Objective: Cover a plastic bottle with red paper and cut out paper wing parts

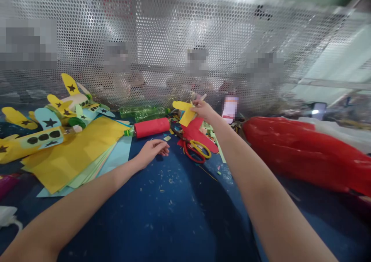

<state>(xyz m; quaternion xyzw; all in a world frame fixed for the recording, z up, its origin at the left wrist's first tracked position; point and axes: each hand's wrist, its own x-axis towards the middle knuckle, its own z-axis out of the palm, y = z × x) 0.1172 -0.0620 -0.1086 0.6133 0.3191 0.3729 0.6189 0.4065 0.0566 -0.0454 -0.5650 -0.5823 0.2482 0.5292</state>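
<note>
My right hand (202,109) reaches out at the centre, its fingers closed on a yellow paper cutout (185,113) held above scraps near the mesh. My left hand (155,150) rests on the blue tabletop, fingers loosely curled, with nothing visible in them. Just behind it lies a bottle wrapped in red paper (152,127), with a green cap at its left end. Scissors with red and yellow handles (198,150) lie between my hands. Red paper pieces (199,136) are partly under the scissors and below my right hand.
Paper-covered bottle planes (48,136) and stacked coloured paper (72,153) occupy the left. Green bottles (145,112) lie against a perforated metal screen (162,34). A large red plastic bag (301,150) is at right; a lit phone (229,111) leans at the back.
</note>
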